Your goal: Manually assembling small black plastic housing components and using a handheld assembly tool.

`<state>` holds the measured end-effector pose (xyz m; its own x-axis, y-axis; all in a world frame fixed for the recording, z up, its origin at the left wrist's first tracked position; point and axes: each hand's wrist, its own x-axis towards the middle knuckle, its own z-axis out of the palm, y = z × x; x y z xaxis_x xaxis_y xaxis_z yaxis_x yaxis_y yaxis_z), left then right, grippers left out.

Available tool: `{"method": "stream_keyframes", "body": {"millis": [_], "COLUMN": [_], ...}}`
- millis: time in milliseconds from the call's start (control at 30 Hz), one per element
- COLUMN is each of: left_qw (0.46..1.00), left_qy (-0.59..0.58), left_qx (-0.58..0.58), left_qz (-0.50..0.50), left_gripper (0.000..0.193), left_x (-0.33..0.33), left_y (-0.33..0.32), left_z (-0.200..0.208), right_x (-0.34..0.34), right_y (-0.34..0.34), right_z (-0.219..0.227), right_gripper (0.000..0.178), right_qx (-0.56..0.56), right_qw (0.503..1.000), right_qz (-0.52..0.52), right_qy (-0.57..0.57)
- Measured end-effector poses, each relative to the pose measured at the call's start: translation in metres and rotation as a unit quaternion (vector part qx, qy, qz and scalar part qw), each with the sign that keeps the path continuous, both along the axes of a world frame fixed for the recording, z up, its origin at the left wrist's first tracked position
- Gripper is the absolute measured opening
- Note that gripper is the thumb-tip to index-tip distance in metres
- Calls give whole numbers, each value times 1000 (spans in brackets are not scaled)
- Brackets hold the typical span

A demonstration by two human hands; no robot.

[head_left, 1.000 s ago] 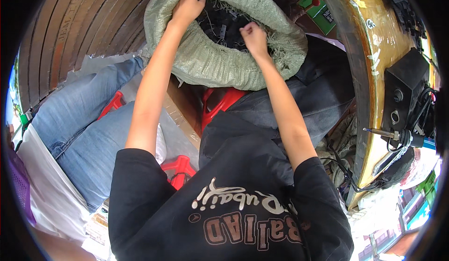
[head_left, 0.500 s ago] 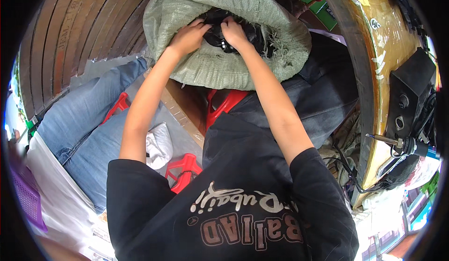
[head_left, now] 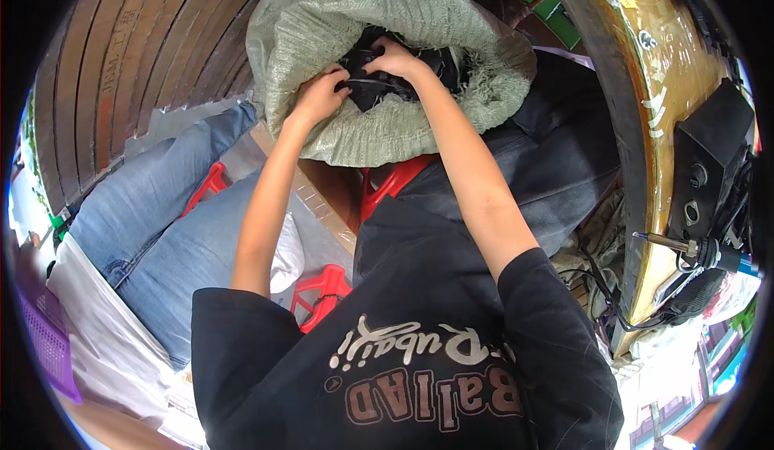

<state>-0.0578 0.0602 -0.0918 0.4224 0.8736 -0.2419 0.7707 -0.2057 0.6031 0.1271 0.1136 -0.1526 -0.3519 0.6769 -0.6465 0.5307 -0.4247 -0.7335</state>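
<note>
A pale green woven sack (head_left: 322,14) stands in front of me with its rim rolled outward and frayed on the right. Inside lie shiny black pieces (head_left: 383,87), too jumbled to name. My left hand (head_left: 320,95) is at the left side of the opening, its fingers bent inward over the black pieces; what they hold is hidden. To its right, my right hand (head_left: 395,59) reaches into the opening from above, thumb and fingers apart among the black pieces. Some of its fingertips are hidden in the dark.
Stacked brown boards (head_left: 105,71) rise on the left. A person's leg in blue jeans (head_left: 177,232) is beside me, near red plastic stools (head_left: 322,289). On the right, a wooden bench edge (head_left: 645,127) carries a black box (head_left: 701,160) and a soldering iron (head_left: 669,242).
My left hand has shifted down and slightly left along the opening. My right hand has moved a little up and left, and its fingers have spread. The black pieces have been shifted about.
</note>
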Motion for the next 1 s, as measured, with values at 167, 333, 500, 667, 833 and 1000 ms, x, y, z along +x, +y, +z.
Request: {"method": "stream_keyframes", "body": {"millis": [167, 333, 500, 667, 833, 1000], "left_qw": [1000, 1000, 998, 994, 994, 969], "left_qy": [-19, 10, 8, -86, -35, -87], "left_qx": [-4, 1, 55, -28, 91, -50], "left_qz": [-19, 11, 3, 61, 43, 227], "left_gripper": [24, 25, 23, 23, 22, 18], "left_x": [17, 14, 19, 13, 26, 23], "left_y": [-5, -16, -24, -39, -39, -43], "left_z": [-6, -5, -4, -1, 10, 6], "right_x": [-4, -15, -24, -30, -23, -24], "right_y": [1, 2, -27, -27, -46, -49], "right_z": [-11, -6, -16, -14, -22, -1], "right_gripper": [86, 82, 81, 82, 70, 69], "right_qx": [21, 8, -35, -55, -127, -193], "right_qw": [997, 998, 999, 990, 981, 966], "right_qz": [59, 60, -11, 92, -18, 29], "right_qy": [-52, -11, -19, -97, 143, 171]}}
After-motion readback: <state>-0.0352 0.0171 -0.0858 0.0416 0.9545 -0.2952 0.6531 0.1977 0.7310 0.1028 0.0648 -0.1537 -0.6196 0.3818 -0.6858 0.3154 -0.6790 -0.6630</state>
